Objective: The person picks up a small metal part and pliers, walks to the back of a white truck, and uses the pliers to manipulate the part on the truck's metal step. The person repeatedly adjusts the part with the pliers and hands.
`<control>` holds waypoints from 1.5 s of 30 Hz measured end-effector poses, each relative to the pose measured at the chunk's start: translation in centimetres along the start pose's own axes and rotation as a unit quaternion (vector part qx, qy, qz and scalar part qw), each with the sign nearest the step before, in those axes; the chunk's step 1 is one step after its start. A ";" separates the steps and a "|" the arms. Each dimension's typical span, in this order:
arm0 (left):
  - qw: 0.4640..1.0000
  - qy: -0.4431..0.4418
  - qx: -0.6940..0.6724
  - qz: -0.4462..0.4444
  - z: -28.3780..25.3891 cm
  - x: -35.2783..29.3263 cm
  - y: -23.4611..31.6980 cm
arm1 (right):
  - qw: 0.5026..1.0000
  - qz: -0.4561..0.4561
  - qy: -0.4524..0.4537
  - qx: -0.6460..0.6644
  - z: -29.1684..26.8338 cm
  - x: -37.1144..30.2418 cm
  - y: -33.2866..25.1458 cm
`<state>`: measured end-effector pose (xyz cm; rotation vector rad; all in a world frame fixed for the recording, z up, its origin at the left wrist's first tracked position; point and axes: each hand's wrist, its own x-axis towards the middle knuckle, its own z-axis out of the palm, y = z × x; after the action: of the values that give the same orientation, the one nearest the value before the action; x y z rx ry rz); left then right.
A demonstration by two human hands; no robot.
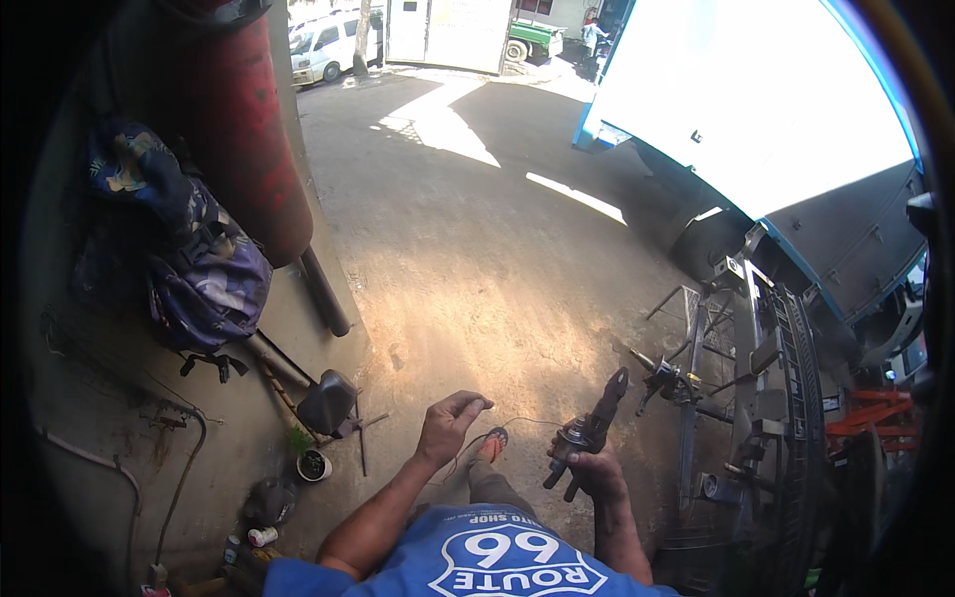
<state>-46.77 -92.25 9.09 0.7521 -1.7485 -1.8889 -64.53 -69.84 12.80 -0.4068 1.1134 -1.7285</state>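
My left hand (453,426) is closed in a pinch in front of my body, its fingertips at a thin dark wire (537,421). The wire loops loosely below that hand and runs across toward my right hand. In my right hand (600,472), closed, are dark pliers (609,398), jaws pointing up and away, handles sticking out below the fingers. A small round metal part (575,434) sits against the pliers in the same grip; its exact kind cannot be made out. Both hands are above the concrete floor, apart from each other.
At right stand metal frames (756,348) and a mechanical part with a shaft (667,378), before a parked truck (736,109). Along the left wall are a red cylinder (249,139), a hanging bag (204,269), a potted plant (313,465) and a dark mirror-like piece (328,405).
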 end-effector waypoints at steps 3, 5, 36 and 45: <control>0.992 -0.124 -0.023 0.025 2.8 8.1 1.5 | 0.997 0.035 -0.069 -0.007 -1.7 8.7 -2.6; 0.985 -0.172 0.031 0.008 3.7 11.8 2.5 | 0.994 0.060 -0.081 -0.033 -1.8 13.7 -3.9; 0.986 -0.098 0.125 0.056 -4.2 76.4 3.1 | 0.991 0.123 0.002 -0.050 -10.1 76.9 -20.5; 0.978 -0.018 0.197 0.066 -6.7 99.5 4.5 | 0.982 0.148 -0.071 -0.094 -13.5 102.6 -29.0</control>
<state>-116.83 -163.25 4.83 0.7196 -2.1724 -1.4946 -135.79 -150.09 7.23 -0.4494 1.1726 -1.3195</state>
